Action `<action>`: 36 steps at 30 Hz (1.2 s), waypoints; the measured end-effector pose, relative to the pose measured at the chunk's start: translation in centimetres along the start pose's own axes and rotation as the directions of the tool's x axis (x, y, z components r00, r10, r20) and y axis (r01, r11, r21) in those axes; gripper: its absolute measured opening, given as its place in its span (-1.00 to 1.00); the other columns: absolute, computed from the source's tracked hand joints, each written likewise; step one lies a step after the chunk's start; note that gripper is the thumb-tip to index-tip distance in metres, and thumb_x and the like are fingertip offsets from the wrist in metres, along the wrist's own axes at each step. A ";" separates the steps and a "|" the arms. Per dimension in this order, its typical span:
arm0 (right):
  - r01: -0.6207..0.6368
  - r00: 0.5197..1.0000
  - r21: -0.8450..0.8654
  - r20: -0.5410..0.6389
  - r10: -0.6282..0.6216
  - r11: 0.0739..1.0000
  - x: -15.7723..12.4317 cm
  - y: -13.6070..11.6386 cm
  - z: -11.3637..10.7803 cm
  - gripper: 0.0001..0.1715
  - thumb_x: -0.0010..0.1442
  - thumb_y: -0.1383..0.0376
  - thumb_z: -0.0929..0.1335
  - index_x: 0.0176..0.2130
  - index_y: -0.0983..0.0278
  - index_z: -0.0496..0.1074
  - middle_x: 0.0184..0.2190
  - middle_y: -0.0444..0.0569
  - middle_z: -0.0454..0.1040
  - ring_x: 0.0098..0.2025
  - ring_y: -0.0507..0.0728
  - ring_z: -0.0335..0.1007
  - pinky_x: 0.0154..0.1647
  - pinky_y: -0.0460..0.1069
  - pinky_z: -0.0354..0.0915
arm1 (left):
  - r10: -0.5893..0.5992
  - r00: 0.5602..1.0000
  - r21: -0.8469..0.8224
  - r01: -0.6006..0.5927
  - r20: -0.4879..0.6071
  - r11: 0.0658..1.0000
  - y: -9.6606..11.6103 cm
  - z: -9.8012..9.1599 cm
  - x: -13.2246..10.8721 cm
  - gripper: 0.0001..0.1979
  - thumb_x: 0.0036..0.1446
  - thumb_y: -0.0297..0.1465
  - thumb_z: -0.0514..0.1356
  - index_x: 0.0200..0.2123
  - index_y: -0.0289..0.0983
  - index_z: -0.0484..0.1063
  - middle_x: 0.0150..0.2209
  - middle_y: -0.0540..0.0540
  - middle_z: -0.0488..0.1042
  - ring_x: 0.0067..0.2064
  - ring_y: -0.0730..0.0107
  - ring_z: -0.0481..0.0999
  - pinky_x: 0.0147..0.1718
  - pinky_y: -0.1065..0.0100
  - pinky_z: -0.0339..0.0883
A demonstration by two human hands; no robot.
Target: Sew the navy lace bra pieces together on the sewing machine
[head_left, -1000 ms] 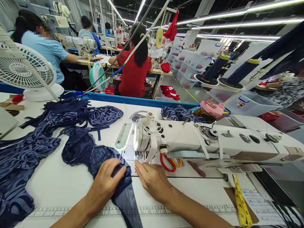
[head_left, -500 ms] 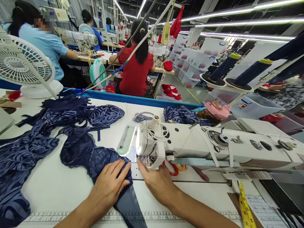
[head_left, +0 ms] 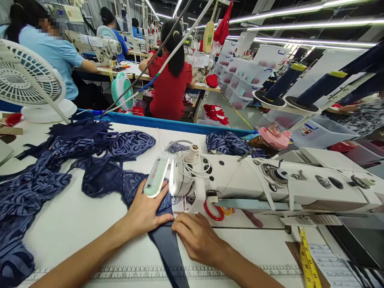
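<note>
My left hand lies flat, fingers spread, on a navy lace garment piece just left of the needle of the white sewing machine. My right hand rests on the table in front of the needle, its fingertips touching the plain navy strap that runs from the lace toward me. The fingers are bent down onto the cloth. A small lamp on the machine head hangs over my left hand's fingers.
More navy lace pieces are heaped at the left of the table. Red-handled scissors lie under the machine arm. A yellow tape measure lies at the right. A white fan stands at back left. Other workers sit behind.
Both hands have moved the lace piece to the right, toward the needle. My left hand slid up under the lamp; my right hand drew back onto the strap.
</note>
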State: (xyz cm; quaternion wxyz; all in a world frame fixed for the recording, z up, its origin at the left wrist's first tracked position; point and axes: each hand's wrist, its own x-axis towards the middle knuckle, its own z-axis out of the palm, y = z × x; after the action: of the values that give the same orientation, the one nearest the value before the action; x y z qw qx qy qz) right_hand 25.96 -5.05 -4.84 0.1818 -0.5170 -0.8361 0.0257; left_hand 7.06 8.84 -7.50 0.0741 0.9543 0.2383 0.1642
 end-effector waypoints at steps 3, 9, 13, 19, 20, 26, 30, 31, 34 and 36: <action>0.041 0.999 0.032 -0.020 -0.040 0.999 -0.5 -0.3 0.8 -0.85 0.35 0.31 0.27 -0.11 0.26 0.39 -0.21 -0.01 0.47 -0.12 0.14 0.35 -0.14 0.01 0.16 | 0.079 0.996 -0.049 -0.077 0.044 0.996 -1.3 0.1 1.7 -0.25 0.14 0.11 0.14 0.26 -0.20 0.21 0.22 -0.24 0.30 0.26 -0.08 0.18 0.25 -0.15 -0.05; 0.092 0.996 0.059 0.017 -0.093 0.994 0.0 -0.7 0.9 -0.80 0.37 0.25 0.29 -0.06 0.30 0.39 -0.14 -0.01 0.48 -0.01 0.12 0.33 0.05 0.06 0.17 | 0.153 0.987 -0.022 -0.152 0.040 0.988 -1.1 -1.0 2.3 -0.38 0.15 0.01 0.20 0.13 -0.29 0.31 0.15 -0.28 0.32 0.21 -0.09 0.22 0.17 -0.05 0.10; 0.084 0.996 0.084 0.014 -0.085 0.993 -0.2 -0.8 1.1 -0.81 0.36 0.26 0.29 -0.07 0.30 0.39 -0.15 -0.02 0.47 -0.03 0.12 0.34 0.11 0.09 0.17 | 0.097 0.993 0.040 -0.095 -0.065 0.995 1.9 -1.5 0.0 -0.81 0.32 -0.41 0.06 -0.07 -0.31 0.39 -0.18 -0.18 0.42 -0.14 0.16 0.39 -0.18 0.19 0.28; 0.078 0.997 0.079 0.007 -0.079 0.994 -0.3 -1.1 1.2 -0.77 0.35 0.24 0.31 -0.03 0.30 0.38 -0.20 -0.03 0.49 -0.08 0.11 0.37 0.15 0.12 0.13 | 0.166 0.986 0.161 -0.161 -0.019 0.974 3.6 -0.6 -2.7 -0.74 0.30 -0.60 -0.04 -0.06 -0.34 0.37 -0.35 -0.10 0.36 -0.33 0.25 0.32 -0.36 0.24 0.22; 0.079 0.997 0.076 0.009 -0.080 0.994 -0.3 -1.1 1.1 -0.75 0.35 0.23 0.31 -0.02 0.30 0.38 -0.20 -0.03 0.49 -0.08 0.11 0.37 0.16 0.13 0.13 | 0.159 0.987 0.163 -0.156 -0.004 0.974 3.4 -0.5 -2.7 -0.72 0.29 -0.61 -0.04 -0.03 -0.34 0.36 -0.34 -0.10 0.36 -0.32 0.25 0.32 -0.35 0.24 0.23; 0.042 0.998 0.121 -0.045 -0.037 0.992 -0.2 -0.8 1.0 -0.81 0.35 0.26 0.30 -0.07 0.27 0.42 -0.24 -0.04 0.51 -0.16 0.11 0.38 0.03 0.11 0.17 | 0.151 0.988 0.160 -0.152 0.019 0.975 2.3 -0.5 -1.7 -0.66 0.26 -0.63 -0.02 0.03 -0.32 0.36 -0.33 -0.10 0.40 -0.30 0.25 0.36 -0.34 0.24 0.23; -0.173 0.973 -0.012 -0.158 0.168 0.985 0.7 0.1 1.5 -0.66 0.39 0.30 0.23 0.11 0.30 0.38 -0.26 0.07 0.53 -0.15 0.19 0.39 -0.06 0.11 0.20 | 0.173 0.983 0.130 -0.163 -0.063 0.978 1.9 -0.6 -1.5 -0.67 0.27 -0.60 -0.02 0.00 -0.29 0.42 -0.19 -0.18 0.49 -0.06 0.15 0.43 -0.13 0.14 0.31; -0.202 0.969 -0.062 -0.157 0.190 0.977 0.9 0.3 1.7 -0.62 0.39 0.28 0.23 0.15 0.31 0.36 -0.22 0.11 0.53 -0.10 0.23 0.38 -0.05 0.13 0.20 | 0.174 0.982 0.110 -0.166 -0.075 0.980 1.8 -0.6 -1.6 -0.65 0.28 -0.59 -0.02 0.02 -0.28 0.42 -0.10 -0.21 0.49 0.03 0.12 0.41 -0.04 0.10 0.30; -0.234 0.969 -0.150 -0.114 0.218 0.961 1.2 0.7 2.2 -0.57 0.38 0.27 0.26 0.18 0.32 0.34 -0.14 0.18 0.52 -0.03 0.29 0.36 -0.02 0.18 0.18 | 0.157 0.987 0.021 -0.156 -0.044 0.988 1.4 -0.6 -2.1 -0.59 0.29 -0.58 -0.04 0.15 -0.25 0.34 0.06 -0.23 0.45 0.13 0.13 0.39 0.09 0.02 0.27; -0.249 0.965 -0.159 -0.117 0.232 0.955 1.0 0.7 2.4 -0.58 0.36 0.29 0.26 0.18 0.33 0.36 -0.20 0.16 0.53 -0.07 0.27 0.38 0.00 0.20 0.17 | 0.133 0.991 -0.037 -0.134 -0.016 0.990 1.2 -0.6 -2.2 -0.56 0.30 -0.56 -0.04 0.20 -0.24 0.28 0.07 -0.23 0.46 0.10 0.15 0.42 0.07 0.04 0.31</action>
State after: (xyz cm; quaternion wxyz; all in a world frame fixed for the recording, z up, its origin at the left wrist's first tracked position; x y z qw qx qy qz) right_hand 25.33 -3.49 -6.97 0.1723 -0.6295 -0.7560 -0.0501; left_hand 5.54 6.76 -7.30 0.0794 0.9655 0.1711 0.1796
